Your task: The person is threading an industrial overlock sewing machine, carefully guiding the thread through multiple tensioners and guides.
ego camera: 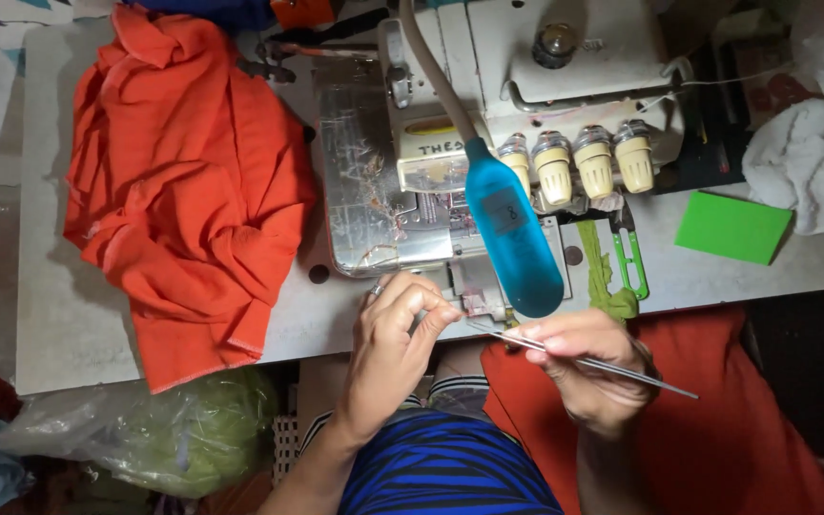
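Note:
My right hand [591, 367] pinches long metal tweezers [584, 360] whose tips point left toward the needle area of a white overlock sewing machine [488, 105]. My left hand [395, 348] has its fingertips pinched together just left of the tweezer tips, at the machine's front edge; a thread between them is too fine to make out. A ring sits on one left finger. A blue lamp head [515, 238] on a flexible arm hangs over the needle area and hides part of it.
Orange fabric [188, 181] lies heaped on the table's left side, and more red-orange cloth [727, 410] covers my lap at right. Green-handled snips [629, 257], a green card [732, 227] and a white cloth [808, 167] lie right of the machine. A plastic bag [164, 434] sits below left.

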